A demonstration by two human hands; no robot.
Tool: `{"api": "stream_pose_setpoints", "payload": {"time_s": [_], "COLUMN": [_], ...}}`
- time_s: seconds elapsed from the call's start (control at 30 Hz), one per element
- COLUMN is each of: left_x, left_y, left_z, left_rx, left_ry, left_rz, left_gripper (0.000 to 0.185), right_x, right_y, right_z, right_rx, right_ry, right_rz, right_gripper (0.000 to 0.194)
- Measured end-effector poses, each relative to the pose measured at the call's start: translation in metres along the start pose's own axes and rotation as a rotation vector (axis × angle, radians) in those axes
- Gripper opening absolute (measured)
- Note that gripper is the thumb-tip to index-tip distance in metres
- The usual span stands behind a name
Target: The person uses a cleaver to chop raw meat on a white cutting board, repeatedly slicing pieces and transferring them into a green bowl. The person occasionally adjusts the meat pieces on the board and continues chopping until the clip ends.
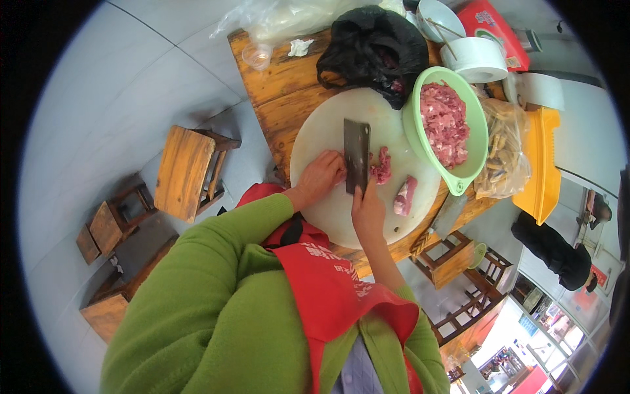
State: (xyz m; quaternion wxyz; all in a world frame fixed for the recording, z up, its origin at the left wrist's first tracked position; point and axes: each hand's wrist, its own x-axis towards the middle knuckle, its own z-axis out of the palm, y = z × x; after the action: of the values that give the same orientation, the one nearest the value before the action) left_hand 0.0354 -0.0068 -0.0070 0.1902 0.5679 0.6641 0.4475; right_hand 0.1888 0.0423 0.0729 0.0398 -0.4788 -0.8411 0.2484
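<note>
My right hand grips the handle of a dark cleaver, its broad blade over a round white cutting board. Just left of the blade, my left hand rests on the board with its fingers curled; what lies under the fingertips is mostly hidden. Cut raw meat lies against the right side of the blade. A separate strip of meat with pale fat sits farther right on the board. Beside the board, a light green plastic basin holds a heap of chopped raw meat.
A black plastic bag lies behind the board. Right of the basin are a clear bag of brownish food pieces and a yellow plastic bin. A second knife-like blade lies at the wooden table's right edge. A person in black is farther off.
</note>
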Motion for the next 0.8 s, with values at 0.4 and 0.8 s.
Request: {"api": "stream_pose_setpoints", "payload": {"time_s": [0.4,0.8], "left_x": [-0.004,-0.001], "left_y": [0.015,0.007], "left_z": [-0.023,-0.007], "left_rx": [0.000,-0.009], "left_ry": [0.081,0.000], "left_rz": [0.035,-0.033], "left_gripper": [0.023,0.019], "right_x": [0.002,-0.077], "right_y": [0.000,0.007], "right_z": [-0.030,-0.044], "right_rx": [0.162,0.054], "right_ry": [0.140,-0.191], "right_rz": [0.068,0.177], "right_gripper": [0.028,0.028]}}
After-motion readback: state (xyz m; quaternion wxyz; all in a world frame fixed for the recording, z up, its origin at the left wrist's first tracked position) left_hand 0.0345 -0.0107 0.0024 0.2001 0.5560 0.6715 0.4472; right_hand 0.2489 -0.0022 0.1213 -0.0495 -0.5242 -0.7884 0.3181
